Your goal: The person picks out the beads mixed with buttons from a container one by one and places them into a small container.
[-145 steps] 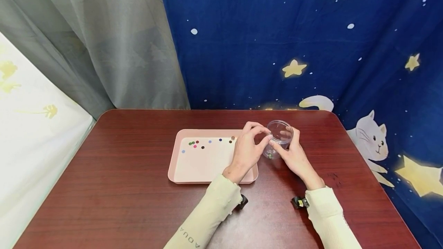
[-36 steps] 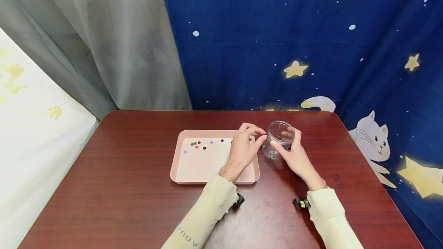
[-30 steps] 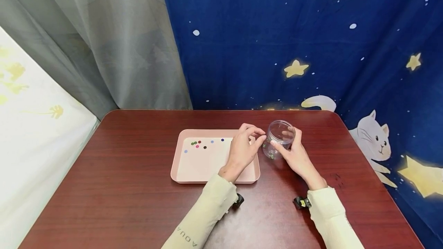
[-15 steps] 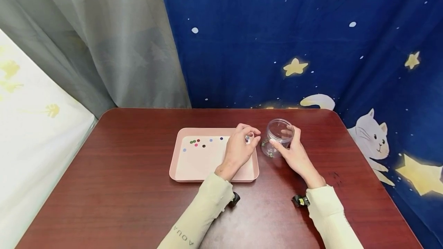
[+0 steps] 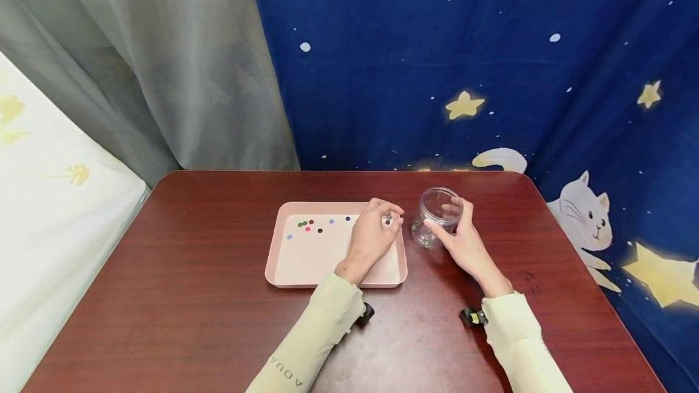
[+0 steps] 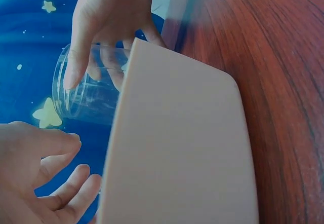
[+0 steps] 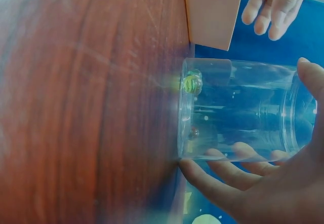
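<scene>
My right hand point(image 5: 463, 241) grips a clear plastic jar point(image 5: 437, 232), its thumb on the near side and its fingers round the far side. The jar is upright and lidless on the table. A green-yellow glass ball point(image 7: 192, 83) and a small reddish ball point(image 7: 194, 132) show at its bottom in the right wrist view. My left hand point(image 5: 372, 236) is over the right part of a pink tray point(image 5: 281, 253), fingers loosely bent. Thumb and fingers stand apart with nothing visible between them in the left wrist view. The hand hides part of the tray.
Several small coloured balls lie along the tray's far half, among them a pink ball point(image 5: 308, 229), a black ball point(image 5: 320, 231) and a dark blue ball point(image 5: 347, 219). The brown table point(image 5: 180, 272) backs onto a blue star-patterned curtain point(image 5: 382, 77).
My left hand was at the jar's rim with thumb and fingers close together. It has drawn back leftward over the tray. My right hand still holds the jar in much the same place.
</scene>
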The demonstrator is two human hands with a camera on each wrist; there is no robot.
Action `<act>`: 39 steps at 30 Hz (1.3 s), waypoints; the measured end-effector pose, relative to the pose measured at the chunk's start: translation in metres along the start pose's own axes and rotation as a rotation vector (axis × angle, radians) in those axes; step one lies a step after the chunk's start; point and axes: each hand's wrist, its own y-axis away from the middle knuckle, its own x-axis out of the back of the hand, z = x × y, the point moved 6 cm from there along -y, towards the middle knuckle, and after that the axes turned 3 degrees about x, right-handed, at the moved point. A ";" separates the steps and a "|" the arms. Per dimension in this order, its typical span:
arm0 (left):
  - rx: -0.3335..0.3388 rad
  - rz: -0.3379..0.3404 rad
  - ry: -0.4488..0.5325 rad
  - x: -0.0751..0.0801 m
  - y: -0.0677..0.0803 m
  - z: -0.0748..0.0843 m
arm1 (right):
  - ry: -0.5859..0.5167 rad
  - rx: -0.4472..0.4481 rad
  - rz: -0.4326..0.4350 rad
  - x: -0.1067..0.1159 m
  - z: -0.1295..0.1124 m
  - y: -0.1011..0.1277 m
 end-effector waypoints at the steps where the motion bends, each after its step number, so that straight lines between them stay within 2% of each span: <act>1: 0.000 0.001 -0.009 0.000 0.000 -0.001 | -0.001 0.000 0.000 0.000 0.000 0.000; 9: -0.016 0.002 -0.030 0.000 -0.001 -0.003 | -0.005 0.010 0.019 0.002 0.001 -0.001; 22: 0.033 -0.006 -0.080 0.000 -0.001 -0.009 | -0.013 0.005 0.018 0.001 0.000 0.000; 32: 0.081 -0.022 -0.078 0.000 -0.001 -0.015 | -0.002 -0.002 0.015 0.001 0.001 0.000; 39: 0.084 -0.021 -0.084 0.000 0.000 -0.021 | 0.002 -0.001 0.007 0.001 0.001 -0.001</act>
